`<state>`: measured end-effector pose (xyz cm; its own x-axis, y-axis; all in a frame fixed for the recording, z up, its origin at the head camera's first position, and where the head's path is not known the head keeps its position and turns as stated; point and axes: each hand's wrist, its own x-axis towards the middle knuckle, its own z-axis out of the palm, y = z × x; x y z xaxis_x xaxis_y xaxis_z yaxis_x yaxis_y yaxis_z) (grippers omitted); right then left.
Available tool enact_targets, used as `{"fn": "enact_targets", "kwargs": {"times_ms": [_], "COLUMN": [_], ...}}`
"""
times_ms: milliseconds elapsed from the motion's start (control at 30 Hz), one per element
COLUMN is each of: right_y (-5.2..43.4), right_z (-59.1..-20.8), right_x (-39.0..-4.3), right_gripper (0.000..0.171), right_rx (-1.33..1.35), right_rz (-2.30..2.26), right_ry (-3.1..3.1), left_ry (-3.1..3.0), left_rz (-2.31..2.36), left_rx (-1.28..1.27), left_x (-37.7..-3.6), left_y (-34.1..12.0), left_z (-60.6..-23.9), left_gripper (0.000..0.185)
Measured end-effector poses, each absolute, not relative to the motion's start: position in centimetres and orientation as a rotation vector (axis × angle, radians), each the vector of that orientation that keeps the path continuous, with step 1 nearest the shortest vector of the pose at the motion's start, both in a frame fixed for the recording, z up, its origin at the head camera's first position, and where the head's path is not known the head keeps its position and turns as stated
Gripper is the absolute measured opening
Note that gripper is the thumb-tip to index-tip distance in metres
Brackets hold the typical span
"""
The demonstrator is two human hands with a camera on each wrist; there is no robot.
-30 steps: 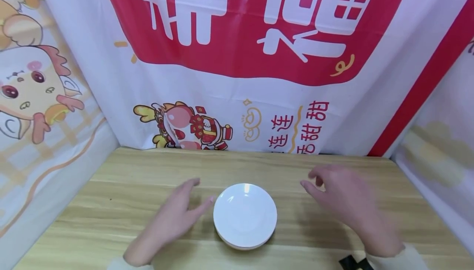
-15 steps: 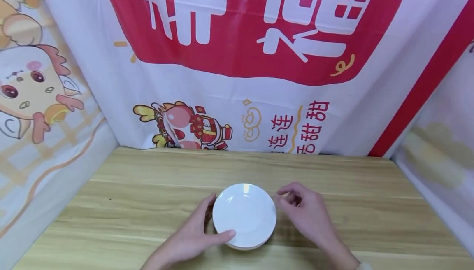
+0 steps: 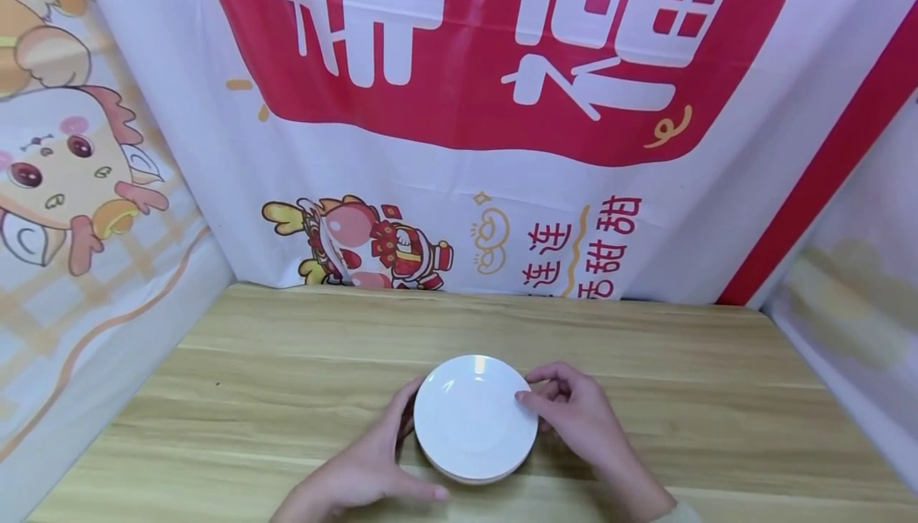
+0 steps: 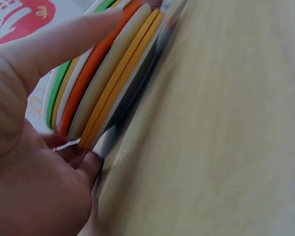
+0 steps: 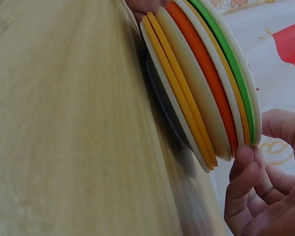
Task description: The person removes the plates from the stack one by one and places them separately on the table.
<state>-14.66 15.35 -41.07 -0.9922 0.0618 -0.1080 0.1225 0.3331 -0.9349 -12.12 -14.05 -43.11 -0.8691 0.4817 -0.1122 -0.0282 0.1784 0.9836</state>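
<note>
While the printed banner backdrop (image 3: 459, 108) fills the rear and both sides, we see the wooden table (image 3: 251, 395) below it, light grain, with one stack of plates (image 3: 475, 418) near its front centre. From the head view only the white top plate (image 3: 466, 411) shows; the wrist views give us the edges: white, green (image 5: 226, 49), yellowish, white, orange (image 5: 201, 64), cream, two yellow ones, then white against the table. Stack sits flat on the wood, plates nested, edges roughly aligned. Our left hand (image 3: 358, 471) is at the stack's left side, thumb flat on the table along the near-left rim, fingers (image 4: 64, 39) extended and lying against the rims on the far-left side; fingers mostly straight, cupping rather than clamping, nothing lifted. Our right hand (image 3: 581, 419) is at the right rim, fingers curled, thumb tip on top of the white plate's edge, fingertips (image 5: 243, 162) at the upper rims from the side: a light pinch on the top of the stack. Which plates it has hold of, we cannot tell.
</note>
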Motion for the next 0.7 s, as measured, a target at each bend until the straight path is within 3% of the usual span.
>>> {"fn": "enact_targets", "kwargs": {"times_ms": [267, 700], "right_y": [15.4, 15.5], "right_z": [-42.1, -42.1], "right_x": [-14.9, -15.0], "right_gripper": [0.031, 0.031], "right_rx": [0.188, 0.164], "right_rz": [-1.803, -1.832], "right_ry": [2.476, 2.435], "left_ry": [2.101, 2.081], "left_rz": [1.669, 1.661], "left_rx": [0.486, 0.479], "left_x": [-14.1, -15.0], "left_y": [-15.3, -15.6], "left_z": [-43.2, -43.5], "left_gripper": [0.117, 0.115]}}
